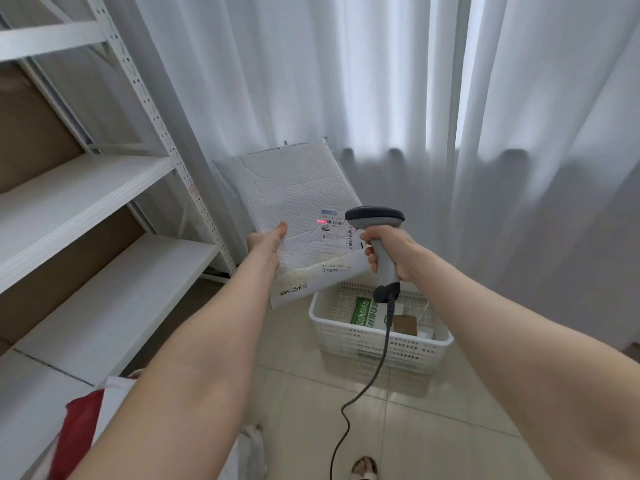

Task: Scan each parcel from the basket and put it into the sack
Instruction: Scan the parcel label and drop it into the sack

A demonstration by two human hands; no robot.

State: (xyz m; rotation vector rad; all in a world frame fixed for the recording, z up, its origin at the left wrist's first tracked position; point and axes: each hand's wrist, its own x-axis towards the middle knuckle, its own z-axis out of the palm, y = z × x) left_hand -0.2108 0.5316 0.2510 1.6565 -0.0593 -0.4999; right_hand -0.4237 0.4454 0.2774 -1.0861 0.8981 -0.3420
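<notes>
With both arms stretched forward, left hand (268,239) pinching white mailer (291,209), right hand (391,249) gripping scanner (379,233).

I see a bright room. Soft daylight comes through the white curtain (433,98), and its tall middle strips glow almost too white. Left of the curtain, the shelf rack (86,188) looks bent, because my wide camera curves the edges. Below the curtain, the floor tiles (311,410) show only faint shadows. In front of it, a red light spot (321,221) shines on the parcel (287,202).
</notes>
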